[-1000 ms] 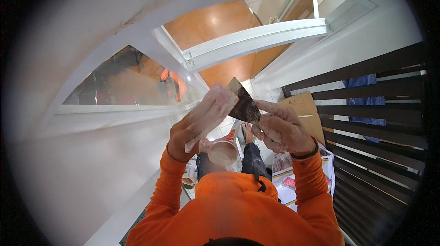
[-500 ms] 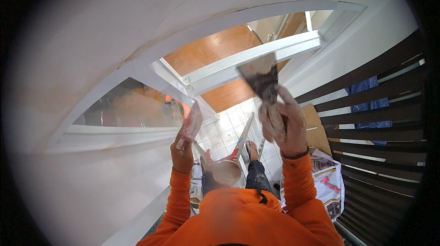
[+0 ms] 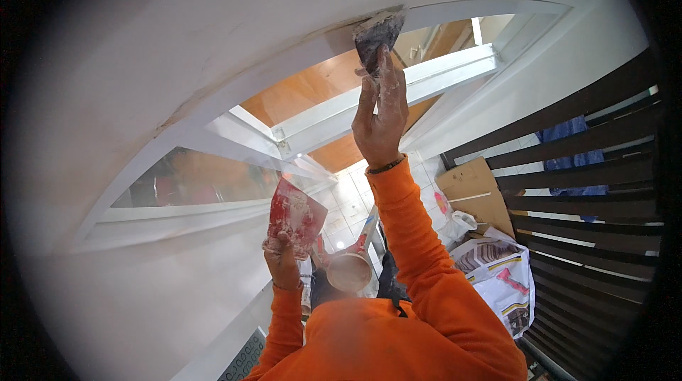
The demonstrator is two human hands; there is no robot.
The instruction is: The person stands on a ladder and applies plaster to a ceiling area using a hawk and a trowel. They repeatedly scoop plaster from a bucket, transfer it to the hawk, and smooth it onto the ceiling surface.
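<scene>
My right hand (image 3: 382, 115) is raised to the far side and closed on a dark putty knife (image 3: 378, 39). The knife's blade edge, smeared with pale filler, meets the wall just above the white window frame (image 3: 320, 44), by a long brownish crack line (image 3: 192, 102). Lower and to the left, my left hand (image 3: 284, 260) grips a red, flat plate (image 3: 295, 218) caked with whitish filler. Its thumb lies over the plate's near edge, and the other fingers are mostly hidden behind it.
Below me stands a ladder (image 3: 369, 228) with a round pale top (image 3: 349, 271). A dark slatted railing (image 3: 582, 203) runs along the right. Cardboard (image 3: 479, 193) and a white printed bag (image 3: 501, 281) lie beside it. An open window sash (image 3: 398, 90) juts out ahead.
My right hand has moved up and forward, bringing the putty knife from mid-air to the wall above the frame. My left hand has turned the red plate from edge-on to face up.
</scene>
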